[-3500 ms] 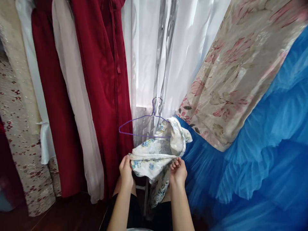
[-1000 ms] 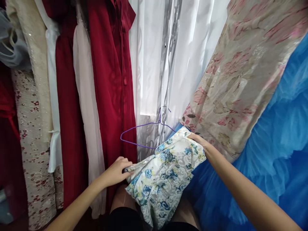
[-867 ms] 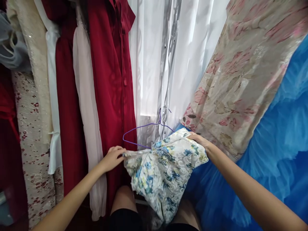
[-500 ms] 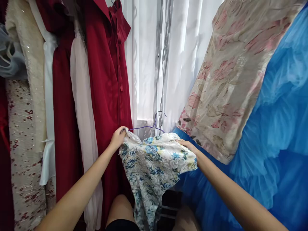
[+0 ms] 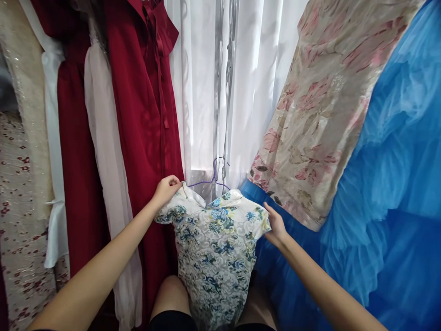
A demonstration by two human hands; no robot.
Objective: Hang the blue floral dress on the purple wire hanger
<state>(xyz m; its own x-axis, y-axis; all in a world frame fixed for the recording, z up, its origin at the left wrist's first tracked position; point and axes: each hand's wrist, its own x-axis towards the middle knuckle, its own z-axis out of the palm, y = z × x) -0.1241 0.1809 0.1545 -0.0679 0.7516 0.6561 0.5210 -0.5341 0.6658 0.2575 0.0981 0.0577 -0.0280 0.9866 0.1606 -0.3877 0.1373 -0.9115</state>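
Probably light and limp, the white blue-flowered cloth shirt hangs over the thighs, best held at the shoulders: left hand pinching one, right hand loosely curled at a sleeve, grip unclear. A purple wire hanger rises beyond.

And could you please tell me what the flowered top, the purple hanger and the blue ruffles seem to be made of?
Flowered top: lightly shiny cloth, perhaps brocade, from its swirling pattern and faint sheen.
Purple hanger: probably smooth coated wire, being thin, bent and evenly coloured.
Blue ruffles: likely matte tulle, since the layers look sheer and crinkled.
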